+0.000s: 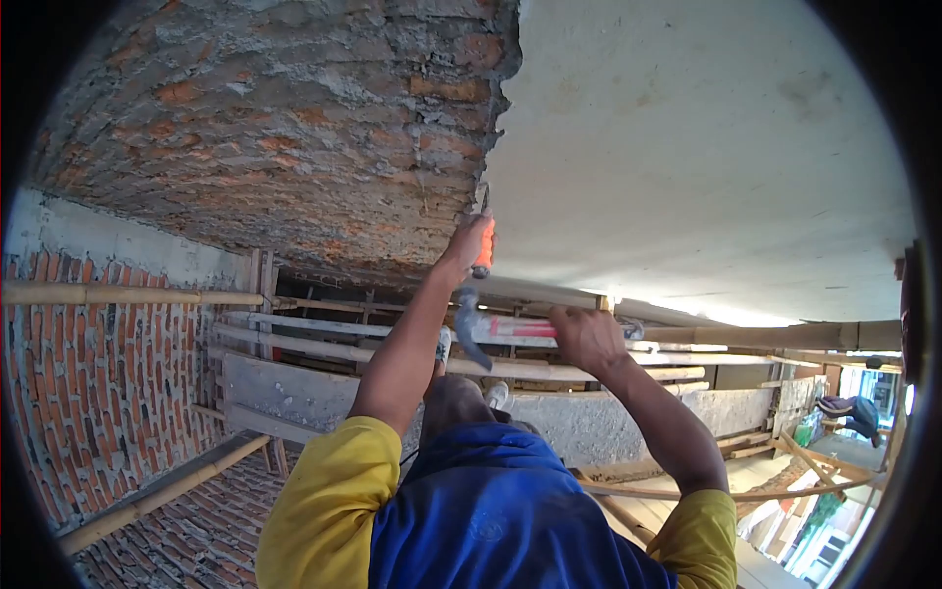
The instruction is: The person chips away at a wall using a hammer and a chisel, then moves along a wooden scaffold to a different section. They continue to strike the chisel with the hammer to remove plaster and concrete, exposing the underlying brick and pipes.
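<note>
My left hand (463,245) is wrapped round the orange grip of a chisel (485,245). Its thin metal blade points up at the ragged edge of the pale plaster (687,147), where bare brick (324,157) begins. My right hand (589,342) grips a claw hammer (520,328) by its red and pale handle. The hammer's head is just below the chisel's butt end, with a small gap between them, and its curved claw points down and away from the chisel.
Bamboo poles (128,294) and a rough, splattered plank (648,427) form scaffolding around my feet. At left stands another brick wall (118,393) with patchy mortar. A thick horizontal beam (785,336) crosses at right. Another person (863,417) is visible far right, near a bright opening.
</note>
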